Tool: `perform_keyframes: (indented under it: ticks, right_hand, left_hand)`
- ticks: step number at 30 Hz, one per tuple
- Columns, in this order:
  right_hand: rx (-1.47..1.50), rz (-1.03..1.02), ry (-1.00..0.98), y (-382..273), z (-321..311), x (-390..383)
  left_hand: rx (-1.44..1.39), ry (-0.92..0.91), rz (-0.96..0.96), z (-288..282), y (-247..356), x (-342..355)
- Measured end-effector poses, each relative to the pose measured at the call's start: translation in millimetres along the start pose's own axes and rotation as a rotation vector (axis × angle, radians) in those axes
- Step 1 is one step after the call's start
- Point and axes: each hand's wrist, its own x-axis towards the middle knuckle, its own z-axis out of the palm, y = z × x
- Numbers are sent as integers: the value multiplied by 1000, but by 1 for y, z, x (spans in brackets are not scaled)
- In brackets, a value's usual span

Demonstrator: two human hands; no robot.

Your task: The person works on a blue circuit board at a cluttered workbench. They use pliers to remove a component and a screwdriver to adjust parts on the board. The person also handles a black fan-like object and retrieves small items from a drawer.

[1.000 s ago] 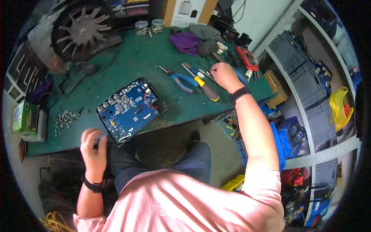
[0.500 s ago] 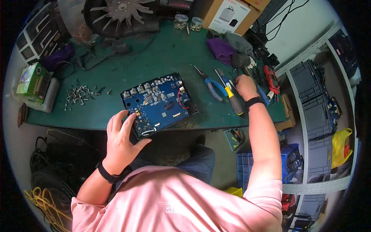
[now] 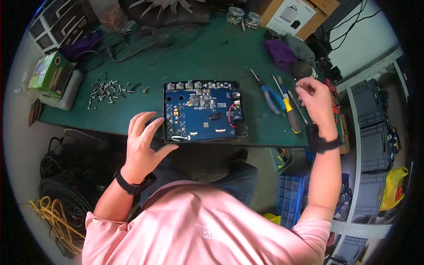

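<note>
A blue circuit board sits in a shallow black casing near the front edge of the workbench. At its lower left corner is my left hand, fingers and thumb apart, with fingertips against the casing's left edge and the thumb by its front edge. My right hand is over the tools on the right, fingers bent and closed toward the thumb; what they hold, if anything, I cannot make out. Beside it lie a yellow and black screwdriver and blue-handled pliers. A thin grey tool lies nearest this hand.
Loose screws are heaped on the green workbench at the left, near a green box. A purple cloth and a cardboard box stand at the back right. A red meter lies beyond my right hand.
The casing with the board has turned from a tilt to nearly square with the bench edge. My right hand has drawn back from the tools, and the whole view has shifted.
</note>
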Motion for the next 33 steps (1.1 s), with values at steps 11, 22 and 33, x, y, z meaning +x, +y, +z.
perform_keyframes:
  ticks: [11,22,33]
  right_hand:
    - [381,42,-213,-41,60,-45]
    - [395,-17,-195,-22,92,-51]
    - [423,37,-178,-26,106,-42]
  left_hand:
    - [36,-21,84,-2,-13,6]
    - [118,7,111,5,-12,8]
    - [198,-19,140,8,-13,8]
